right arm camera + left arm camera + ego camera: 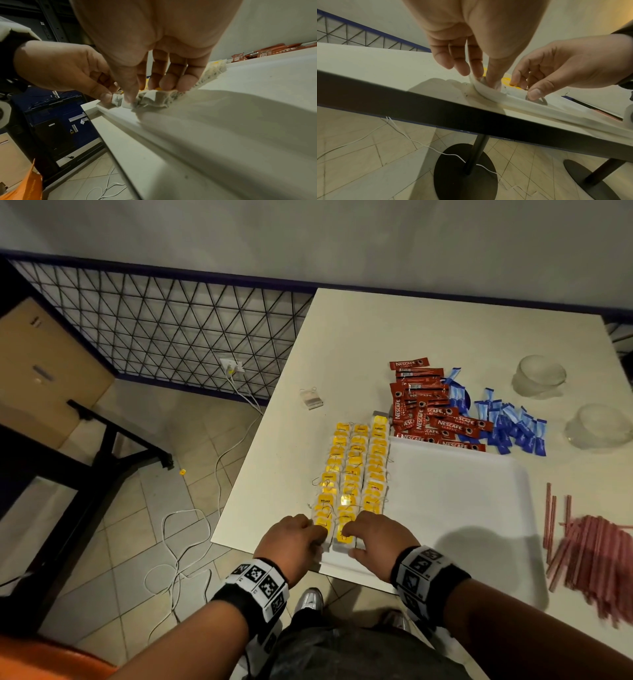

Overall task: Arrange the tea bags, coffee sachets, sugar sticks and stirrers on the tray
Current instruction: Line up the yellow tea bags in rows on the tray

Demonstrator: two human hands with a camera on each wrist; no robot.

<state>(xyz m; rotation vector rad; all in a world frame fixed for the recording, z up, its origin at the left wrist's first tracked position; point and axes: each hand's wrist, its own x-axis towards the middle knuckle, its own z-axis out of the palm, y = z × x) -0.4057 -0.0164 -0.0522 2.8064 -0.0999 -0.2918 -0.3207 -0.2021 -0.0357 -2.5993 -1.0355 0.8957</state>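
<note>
Both hands, the left hand [294,539] and right hand [376,537], pinch the nearest tea bags [354,474] at the tray [455,501] edge; a snagged string could drag the neighbouring rows askew.

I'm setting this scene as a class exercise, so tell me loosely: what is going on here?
A person is laying out tea bags in three rows along the left side of a white tray. Both the left hand and the right hand are at the near end of the rows, fingers pinching the nearest bags. The coffee sachets, blue sugar sticks and stirrers still lie in loose piles on the table, beyond and right of the tray. One stray tea bag lies apart.
</note>
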